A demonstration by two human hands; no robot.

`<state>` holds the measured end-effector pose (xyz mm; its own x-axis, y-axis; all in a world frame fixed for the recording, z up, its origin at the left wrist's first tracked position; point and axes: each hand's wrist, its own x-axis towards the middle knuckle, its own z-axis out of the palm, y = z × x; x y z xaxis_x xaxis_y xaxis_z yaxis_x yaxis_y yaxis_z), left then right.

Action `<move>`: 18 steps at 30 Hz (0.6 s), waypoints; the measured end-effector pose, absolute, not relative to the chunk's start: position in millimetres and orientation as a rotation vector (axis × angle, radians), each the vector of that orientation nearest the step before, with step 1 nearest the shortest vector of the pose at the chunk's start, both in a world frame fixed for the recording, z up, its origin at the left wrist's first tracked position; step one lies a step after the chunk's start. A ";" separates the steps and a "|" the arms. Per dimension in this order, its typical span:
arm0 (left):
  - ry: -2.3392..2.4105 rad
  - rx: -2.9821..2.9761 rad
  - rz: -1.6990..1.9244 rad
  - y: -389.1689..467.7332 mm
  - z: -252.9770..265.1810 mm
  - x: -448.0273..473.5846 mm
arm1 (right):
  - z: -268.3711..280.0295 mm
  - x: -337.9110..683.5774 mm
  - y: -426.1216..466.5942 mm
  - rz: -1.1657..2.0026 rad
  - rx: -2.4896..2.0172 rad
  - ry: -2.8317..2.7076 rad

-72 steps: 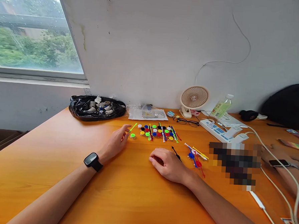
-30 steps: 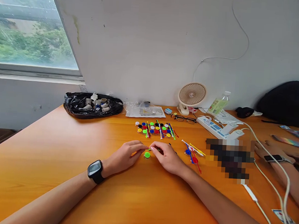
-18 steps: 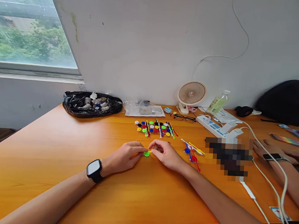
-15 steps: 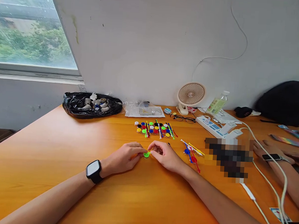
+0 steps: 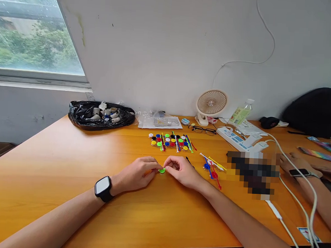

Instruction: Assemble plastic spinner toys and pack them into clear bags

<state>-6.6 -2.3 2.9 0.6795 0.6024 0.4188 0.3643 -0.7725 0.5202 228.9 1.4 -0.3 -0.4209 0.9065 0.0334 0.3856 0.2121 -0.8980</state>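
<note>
Between my two hands, a small green disc (image 5: 162, 171) with a transparent edge sits low over the table. My left hand (image 5: 140, 173) is closed, its thumb and fingertips pinching the disc from the left. From the right, my right hand (image 5: 183, 172) meets it with thumb and index finger pressed at its edge; the other fingers are curled. Whatever lies inside that right pinch is mostly hidden. Just behind the right hand, a black arrow (image 5: 190, 162) shows in part. Further right lie coloured arrows with discs, among them a red arrow (image 5: 215, 175) and a blue disc (image 5: 206, 166).
Behind my hands are rows of coloured discs (image 5: 168, 139) with arrows laid among them. At the back stand a black plastic bag (image 5: 77, 114), a fan (image 5: 211, 103), glasses (image 5: 202, 130) and a power strip (image 5: 234, 139). White cables and another person's hand (image 5: 293, 164) are at right.
My fingers have closed in slightly on the green disc, and the light green sliver between them no longer shows. More of the black arrow is visible behind my right hand. The view shifted slightly.
</note>
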 end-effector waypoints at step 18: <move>0.807 2.490 0.777 -4.7 7.2 -5.3 | -6.7 225.8 3.3 1.085 -1.179 -1.906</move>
